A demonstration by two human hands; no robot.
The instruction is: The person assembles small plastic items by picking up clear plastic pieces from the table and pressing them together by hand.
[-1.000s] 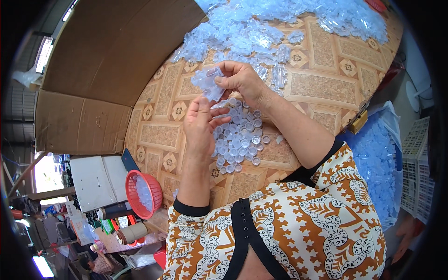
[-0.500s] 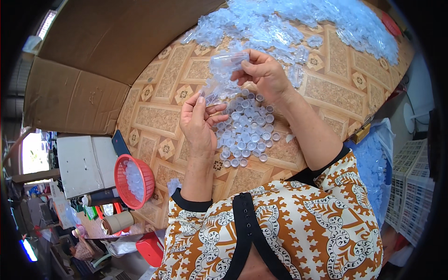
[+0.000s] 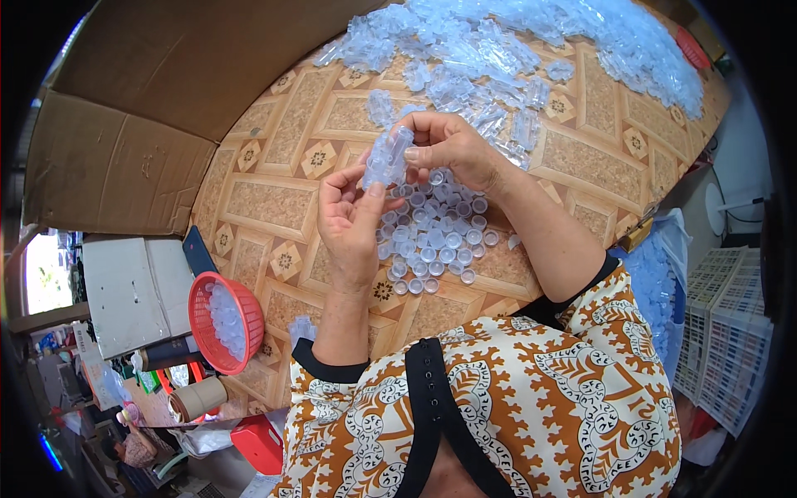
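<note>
Above the table, my left hand [image 3: 352, 222] and my right hand [image 3: 457, 151] meet on a clear plastic piece [image 3: 385, 161] with rounded, tube-like shapes in it. The left thumb and fingers pinch its lower end, while the right thumb and forefinger grip its upper right side. Just below them lies a loose heap of small round clear caps [image 3: 436, 249]. Beyond my hands, more clear plastic pieces [image 3: 490, 75] are scattered, running back into a large bluish pile. What exactly the held piece is I cannot make out.
A red basket [image 3: 256, 319] with frosted plastic parts stands at the table's left edge. Cardboard walls [image 3: 124, 158] rise at the left. On the right are a blue bag [image 3: 652, 278] of clear pieces and stacked white crates [image 3: 722, 324]. The patterned tabletop [image 3: 581, 187] ends at the right.
My right hand has come down and toward my left hand. The plastic, earlier stretched between the separated hands, is now held compactly by both. The view has shifted slightly.
</note>
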